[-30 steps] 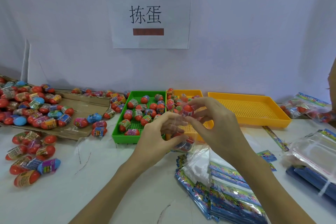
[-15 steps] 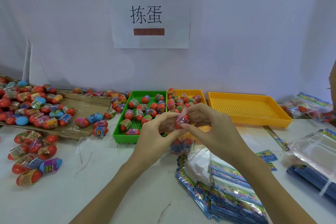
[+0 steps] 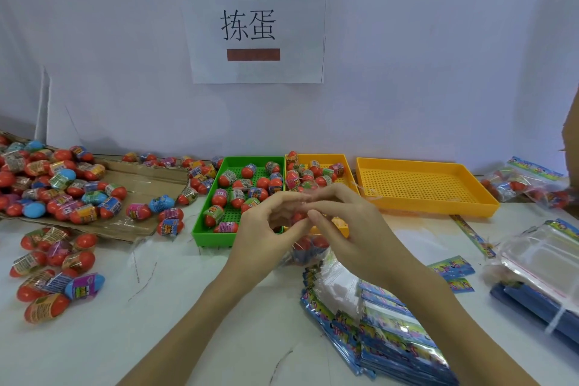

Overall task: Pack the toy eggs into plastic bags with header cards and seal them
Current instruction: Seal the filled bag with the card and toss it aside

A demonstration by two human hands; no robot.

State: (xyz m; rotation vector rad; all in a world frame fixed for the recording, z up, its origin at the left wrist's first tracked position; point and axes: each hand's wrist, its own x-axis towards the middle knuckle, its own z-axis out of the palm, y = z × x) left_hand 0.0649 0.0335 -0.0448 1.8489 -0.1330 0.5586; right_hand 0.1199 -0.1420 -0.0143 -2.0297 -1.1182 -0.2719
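cards [image 3: 398, 335] lie stacked at lower right. hands meet at centre: left hand [image 3: 266, 238] and right hand [image 3: 347, 229] both pinch the top of a bag [image 3: 308, 247] holding eggs. behind, a green tray [image 3: 213, 229] holds more eggs.

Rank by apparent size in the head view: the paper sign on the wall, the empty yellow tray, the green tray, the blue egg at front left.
1. Paper sign and empty yellow tray: look similar, so I do not rank them.
2. Green tray.
3. Blue egg, smallest, though nearest the camera.
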